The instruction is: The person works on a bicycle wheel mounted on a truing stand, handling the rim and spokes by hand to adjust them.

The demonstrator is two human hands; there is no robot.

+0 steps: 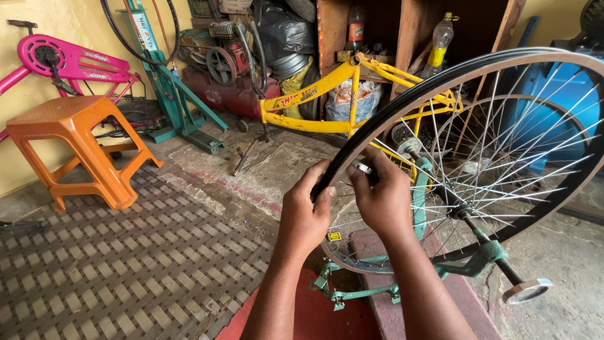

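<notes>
A spoked bicycle wheel [497,170] with a black tyre [402,101] on its metal rim stands in a green truing stand [469,261] in front of me. My left hand [305,211] grips the tyre at the wheel's left edge, thumb and fingers curled over it. Right beside it, my right hand [380,195] presses on the tyre and rim, fingers wrapped over the edge. Both hands touch the same short stretch of tyre. A small yellow sticker [334,237] shows on the rim below my left hand.
A yellow bicycle frame [314,97] stands behind the wheel. An orange plastic stool [82,145] sits at left near a pink frame [69,60]. A green stand [173,88], a red compressor [223,75], bottles on wooden shelves [440,38] and a blue drum [557,107] line the back.
</notes>
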